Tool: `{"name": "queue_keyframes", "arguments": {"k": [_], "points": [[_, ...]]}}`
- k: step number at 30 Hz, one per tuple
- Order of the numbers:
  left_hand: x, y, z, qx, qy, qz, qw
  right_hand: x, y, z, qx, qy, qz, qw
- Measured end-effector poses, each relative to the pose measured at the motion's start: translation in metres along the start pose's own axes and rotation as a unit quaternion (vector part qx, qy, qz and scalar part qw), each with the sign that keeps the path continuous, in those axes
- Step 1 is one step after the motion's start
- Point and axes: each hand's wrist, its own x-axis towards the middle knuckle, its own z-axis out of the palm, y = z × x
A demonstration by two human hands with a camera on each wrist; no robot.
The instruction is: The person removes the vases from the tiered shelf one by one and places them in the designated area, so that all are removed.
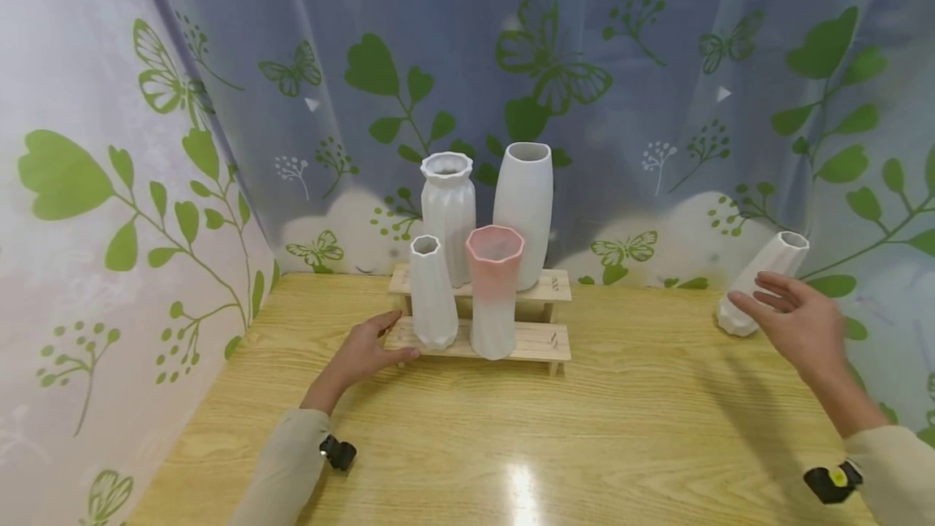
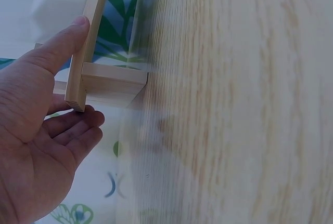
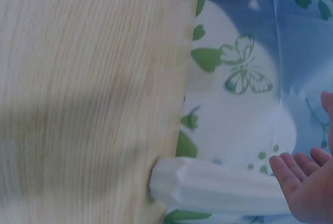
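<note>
A two-step wooden stand (image 1: 536, 339) carries several vases. On its lower step are a narrow white vase (image 1: 434, 299) and a pink-and-white vase (image 1: 495, 295); behind them stand a white vase with a scalloped rim (image 1: 448, 209) and a tall smooth white vase (image 1: 527, 201). My left hand (image 1: 368, 350) grips the left end of the lower step, thumb on the plank and fingers beneath it in the left wrist view. At far right, my right hand (image 1: 807, 323) is beside another white vase (image 1: 756, 278), fingers extended; in the right wrist view that vase's base (image 3: 177, 182) rests on the table.
The wood-grain table (image 1: 621, 437) reaches back to a curtain (image 1: 453, 47) printed with leaves and butterflies. Similar printed cloth (image 1: 88, 266) borders the left side, and more hangs at the right. Each wrist wears a small black camera (image 1: 338, 453).
</note>
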Motion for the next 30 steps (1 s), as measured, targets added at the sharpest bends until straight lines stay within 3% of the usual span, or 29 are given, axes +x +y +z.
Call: {"name": "queue_keyframes", "arguments": {"k": [13, 19, 30], "points": [[0.0, -0.001, 0.0, -0.006, 0.001, 0.001, 1.0, -0.005, -0.035, 0.019, 0.013, -0.026, -0.025, 0.9993], [0.001, -0.001, 0.0, 0.0, 0.004, 0.005, 1.0, -0.006, -0.048, 0.03, 0.044, -0.032, -0.058, 0.9968], [0.001, -0.002, 0.0, -0.002, 0.002, -0.003, 1.0, -0.014, -0.079, 0.058, 0.051, -0.029, -0.127, 0.9902]]}}
